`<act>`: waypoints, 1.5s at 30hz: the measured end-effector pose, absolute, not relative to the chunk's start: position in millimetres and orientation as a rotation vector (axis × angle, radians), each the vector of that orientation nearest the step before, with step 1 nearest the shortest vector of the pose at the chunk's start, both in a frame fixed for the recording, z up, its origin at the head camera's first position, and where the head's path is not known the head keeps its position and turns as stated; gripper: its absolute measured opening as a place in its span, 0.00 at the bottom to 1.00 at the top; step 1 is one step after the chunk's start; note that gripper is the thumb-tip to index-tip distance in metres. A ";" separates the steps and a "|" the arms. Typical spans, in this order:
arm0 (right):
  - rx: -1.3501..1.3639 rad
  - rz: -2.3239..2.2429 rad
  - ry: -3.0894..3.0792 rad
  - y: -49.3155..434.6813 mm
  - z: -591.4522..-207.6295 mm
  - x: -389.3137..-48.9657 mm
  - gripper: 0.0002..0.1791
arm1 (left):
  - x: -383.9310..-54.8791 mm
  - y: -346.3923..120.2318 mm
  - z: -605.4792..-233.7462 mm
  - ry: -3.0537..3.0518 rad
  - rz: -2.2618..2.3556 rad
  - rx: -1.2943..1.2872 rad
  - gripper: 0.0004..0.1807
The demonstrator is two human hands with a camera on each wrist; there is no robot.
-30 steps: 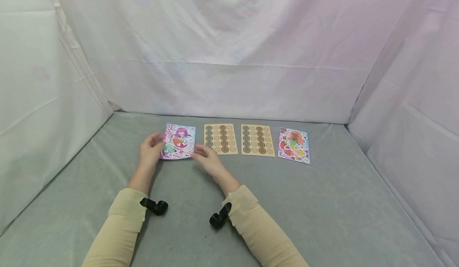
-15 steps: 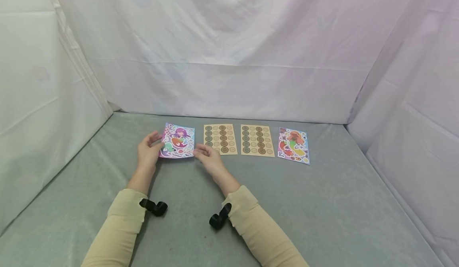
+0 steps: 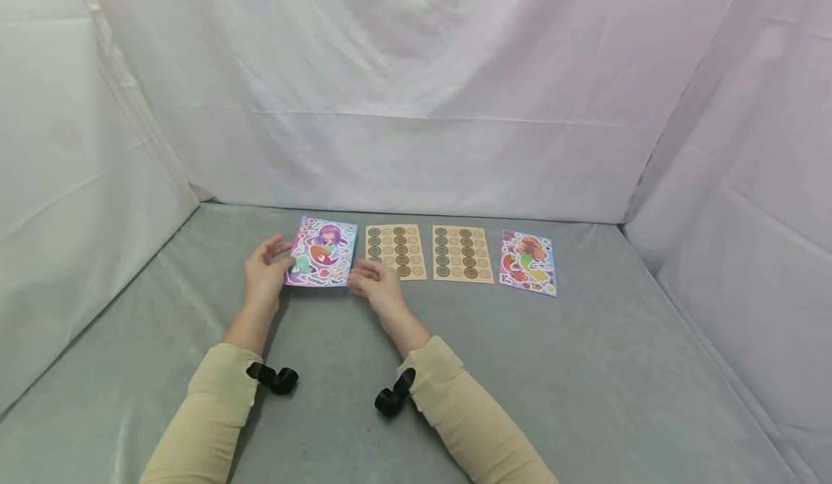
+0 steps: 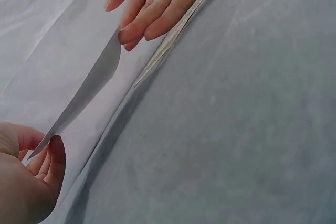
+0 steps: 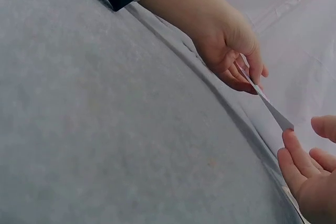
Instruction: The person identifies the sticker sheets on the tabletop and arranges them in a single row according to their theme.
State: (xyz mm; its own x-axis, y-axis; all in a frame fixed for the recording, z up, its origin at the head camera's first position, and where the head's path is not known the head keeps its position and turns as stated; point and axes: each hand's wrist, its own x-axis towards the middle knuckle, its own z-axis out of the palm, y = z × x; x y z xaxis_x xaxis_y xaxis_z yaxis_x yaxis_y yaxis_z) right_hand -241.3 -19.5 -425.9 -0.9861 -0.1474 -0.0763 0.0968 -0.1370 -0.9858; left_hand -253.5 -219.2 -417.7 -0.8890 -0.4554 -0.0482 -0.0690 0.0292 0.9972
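A sticker sheet with a purple-haired mermaid is raised and tilted above the grey table. My left hand pinches its left edge between thumb and fingers. At the opposite edge, the fingertips of my right hand touch the sheet. In the right wrist view that hand's thumb stands apart from its fingers, and the sheet's corner meets one fingertip. The left wrist view shows the sheet's plain back, bowed slightly between both hands.
Two tan sheets of round stickers, one left and one right, lie along the table's back. Farther right lies another mermaid sticker sheet. White cloth hangs behind the grey tabletop and at both sides.
The mermaid sheet has risen slightly off the table and tilted more toward the camera. Both hands moved a little with it, and the head view shifted slightly.
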 end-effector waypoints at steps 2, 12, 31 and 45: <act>-0.046 -2.264 1.948 -20.1 -423.9 -240.9 0.24 | -253.4 -219.0 -416.0 -2.020 -1.949 0.530 0.30; 0.008 -2.289 1.988 -22.3 -416.9 -238.7 0.30 | -249.6 -215.3 -408.2 -1.961 -2.031 0.555 0.30; -0.126 -2.224 1.985 -21.3 -411.4 -234.6 0.36 | -229.9 -232.5 -401.8 -1.831 -2.287 0.547 0.31; -0.198 -2.146 1.956 -16.0 -404.3 -224.5 0.36 | -211.8 -248.2 -397.0 -1.825 -2.425 0.401 0.31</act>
State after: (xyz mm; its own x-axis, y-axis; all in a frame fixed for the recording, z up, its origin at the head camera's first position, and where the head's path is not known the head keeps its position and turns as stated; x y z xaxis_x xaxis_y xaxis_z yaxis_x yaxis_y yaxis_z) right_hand -224.5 -16.0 -404.3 -0.9642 -0.2592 -0.0554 0.0791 -0.0818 -0.9935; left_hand -211.8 -248.2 -397.0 -0.9625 -0.2196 -0.1589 -0.0919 -0.2870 0.9535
